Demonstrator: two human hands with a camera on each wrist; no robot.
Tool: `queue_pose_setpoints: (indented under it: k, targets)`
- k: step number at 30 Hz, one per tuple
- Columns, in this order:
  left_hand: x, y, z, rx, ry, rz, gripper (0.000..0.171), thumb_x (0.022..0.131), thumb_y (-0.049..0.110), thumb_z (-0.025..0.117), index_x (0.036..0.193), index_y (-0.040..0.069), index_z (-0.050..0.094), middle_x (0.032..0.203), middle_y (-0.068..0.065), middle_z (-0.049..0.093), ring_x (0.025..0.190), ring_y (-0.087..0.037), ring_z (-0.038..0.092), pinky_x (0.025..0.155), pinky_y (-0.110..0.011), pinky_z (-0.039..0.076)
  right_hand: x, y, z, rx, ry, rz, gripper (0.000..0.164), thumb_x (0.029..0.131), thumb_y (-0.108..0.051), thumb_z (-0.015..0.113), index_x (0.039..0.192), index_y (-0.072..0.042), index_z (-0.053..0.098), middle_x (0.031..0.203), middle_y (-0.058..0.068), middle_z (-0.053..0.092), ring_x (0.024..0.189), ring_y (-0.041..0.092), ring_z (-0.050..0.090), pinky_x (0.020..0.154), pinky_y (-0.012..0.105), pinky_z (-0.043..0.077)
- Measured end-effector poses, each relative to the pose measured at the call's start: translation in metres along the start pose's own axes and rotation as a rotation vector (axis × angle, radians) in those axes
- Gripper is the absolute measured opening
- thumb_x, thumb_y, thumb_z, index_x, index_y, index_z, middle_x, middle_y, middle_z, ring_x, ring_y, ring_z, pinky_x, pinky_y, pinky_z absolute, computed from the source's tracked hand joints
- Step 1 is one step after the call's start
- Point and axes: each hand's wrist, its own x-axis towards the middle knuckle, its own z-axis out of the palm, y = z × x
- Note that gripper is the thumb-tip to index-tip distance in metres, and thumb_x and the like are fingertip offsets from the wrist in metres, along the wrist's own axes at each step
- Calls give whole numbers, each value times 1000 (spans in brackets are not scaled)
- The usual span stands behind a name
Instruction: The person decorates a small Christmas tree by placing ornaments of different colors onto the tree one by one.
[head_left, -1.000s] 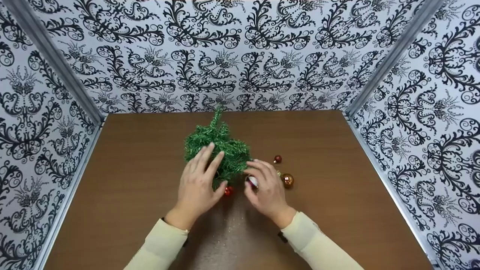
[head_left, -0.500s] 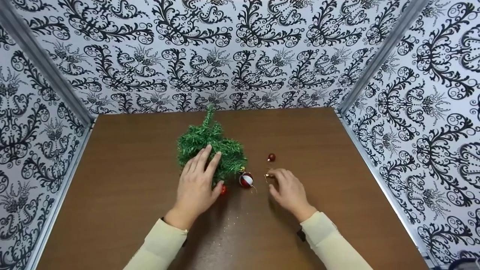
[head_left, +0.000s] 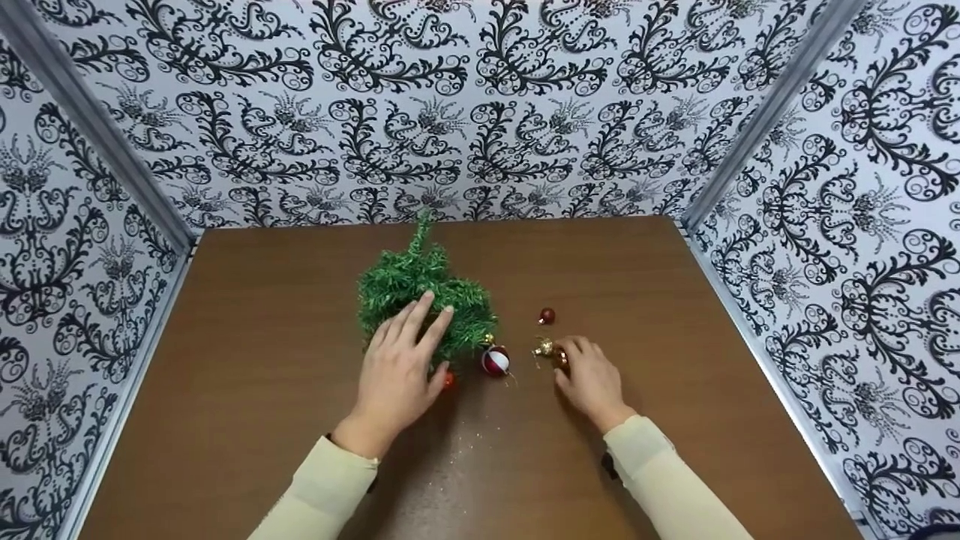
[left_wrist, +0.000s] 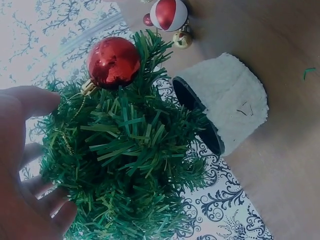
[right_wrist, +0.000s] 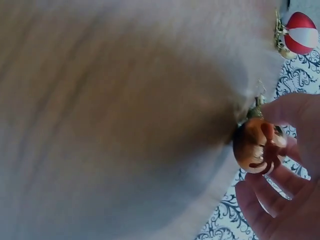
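My left hand (head_left: 401, 375) lies with extended fingers against a small artificial Christmas tree (head_left: 465, 300). A shiny red bauble (left_wrist: 114, 62) hangs on the tree by a gold cord, near the left thumb. In the left wrist view, the tree's base is a fuzzy white pot (left_wrist: 232, 102). At the right, my right hand (head_left: 594, 382) holds a gold bauble (right_wrist: 257, 146) between thumb and fingers, low over the table. A red-and-white bauble (head_left: 496, 361) sits between the tree and that hand, with a tiny gold bauble (left_wrist: 182, 39) beside it.
A small dark red bauble (head_left: 547, 316) lies on the brown table (head_left: 285, 300) beyond the right hand. Glitter specks dot the tabletop in front of the tree. Patterned panels (head_left: 420, 112) enclose the back and sides.
My right hand has moved right, away from the red-and-white bauble, and has taken hold of the gold bauble. The left hand stays at the tree.
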Motion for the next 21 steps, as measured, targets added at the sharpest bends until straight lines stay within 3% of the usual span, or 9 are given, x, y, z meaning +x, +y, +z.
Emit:
queue_pose_setpoints:
  k: [4, 8, 14, 21]
  targets:
    - [0, 1, 0, 1, -16, -2, 75, 82, 29, 78, 149, 16, 47, 160, -12, 30, 134, -33, 43, 109, -52, 35, -2, 1, 1, -3, -2, 34, 42, 83, -15, 79, 123, -10, 67, 123, 9, 61, 108, 31, 59, 71, 52, 56]
    - [0, 0, 1, -9, 1, -6, 76, 80, 26, 79, 148, 16, 49, 159, -11, 30, 130, -34, 47, 108, -52, 35, -2, 2, 1, 16, -24, 53, 40, 84, -16, 78, 123, -11, 67, 123, 9, 61, 108, 31, 60, 79, 52, 54]
    - [1, -2, 0, -5, 48, 21, 75, 75, 21, 81, 144, 13, 53, 155, -14, 38, 124, -35, 51, 105, -53, 38, -2, 2, 0, 38, -15, 29, 41, 83, -14, 80, 122, -9, 67, 120, 10, 63, 106, 34, 62, 86, 51, 52]
    - [0, -6, -5, 12, 26, 43, 77, 72, 17, 78, 145, 12, 51, 154, -14, 39, 122, -35, 51, 106, -51, 36, 0, 2, -1, 44, -3, 3, 42, 83, -13, 80, 122, -10, 67, 122, 10, 64, 108, 34, 63, 88, 50, 52]
